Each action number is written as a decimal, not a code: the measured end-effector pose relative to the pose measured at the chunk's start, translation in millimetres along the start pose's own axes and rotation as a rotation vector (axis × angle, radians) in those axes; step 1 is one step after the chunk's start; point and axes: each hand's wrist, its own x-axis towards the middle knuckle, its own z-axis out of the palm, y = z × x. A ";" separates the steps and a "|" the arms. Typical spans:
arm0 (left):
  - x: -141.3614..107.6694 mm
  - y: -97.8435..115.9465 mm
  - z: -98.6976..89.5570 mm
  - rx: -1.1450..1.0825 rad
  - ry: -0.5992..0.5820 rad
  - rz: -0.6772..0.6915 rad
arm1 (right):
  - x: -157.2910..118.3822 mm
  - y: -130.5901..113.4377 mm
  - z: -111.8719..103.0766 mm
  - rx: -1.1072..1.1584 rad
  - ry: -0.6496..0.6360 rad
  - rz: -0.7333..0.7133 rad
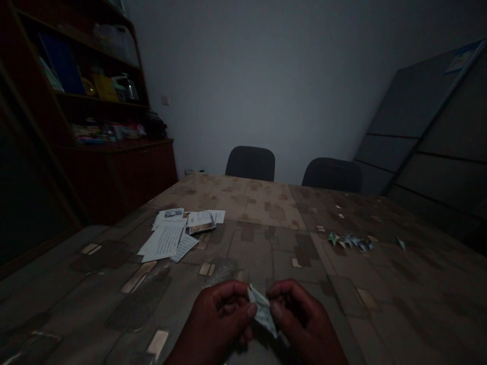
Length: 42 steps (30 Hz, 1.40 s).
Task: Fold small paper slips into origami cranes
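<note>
Between my two hands, low in the middle of the head view, is a small folded piece of printed paper [263,313]. My left hand [224,315] pinches its left edge between thumb and fingers. On the other side, the thumb and forefinger of my right hand [299,317] close on the paper's right edge. The paper is held tilted, just above the table, and its underside is hidden. Farther off to the left lies a loose pile of printed paper sheets [164,239]. Several small folded paper pieces [352,241] sit in a cluster at the right.
A patterned cloth covers the table [266,243]. One more folded paper piece [399,243] lies right of the cluster. Two dark chairs [250,163] stand at the far edge. A wooden cabinet [129,167] with filled shelves is at the left, a grey refrigerator-like cabinet [403,111] at the right.
</note>
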 end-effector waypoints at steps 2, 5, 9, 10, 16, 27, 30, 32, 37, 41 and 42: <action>0.0 1.1 0.2 0.007 0.007 0.004 | -0.6 1.3 -0.1 0.015 -0.025 0.013; 1.0 1.3 0.5 -0.015 0.036 0.011 | -0.8 4.3 -0.2 0.022 -0.063 0.024; 0.5 2.1 2.4 -0.061 0.049 0.007 | -0.2 5.9 0.7 0.024 -0.049 0.045; 0.1 2.7 3.2 -0.064 0.056 0.009 | -0.1 5.9 0.8 0.014 -0.037 0.040; -1.8 8.2 6.8 -0.054 0.109 0.020 | -1.2 9.7 -1.4 -0.097 -0.039 -0.031; -2.9 6.7 5.5 0.008 0.113 0.043 | -2.4 12.6 -0.1 -0.197 -0.017 -0.110; -3.0 6.2 5.6 -0.014 0.097 0.048 | -2.0 10.7 1.6 -0.149 -0.014 -0.092; -3.3 5.8 5.5 -0.025 0.081 0.058 | -1.8 9.6 2.5 -0.131 -0.005 -0.076; -5.1 6.8 5.8 -0.011 0.059 0.056 | -2.4 8.6 2.9 -0.137 -0.002 -0.073; -5.4 7.7 5.6 0.020 0.054 0.064 | -3.2 9.0 1.4 -0.166 -0.007 -0.096; -5.1 7.5 5.2 0.025 0.055 0.070 | -3.5 9.1 0.8 -0.171 -0.009 -0.102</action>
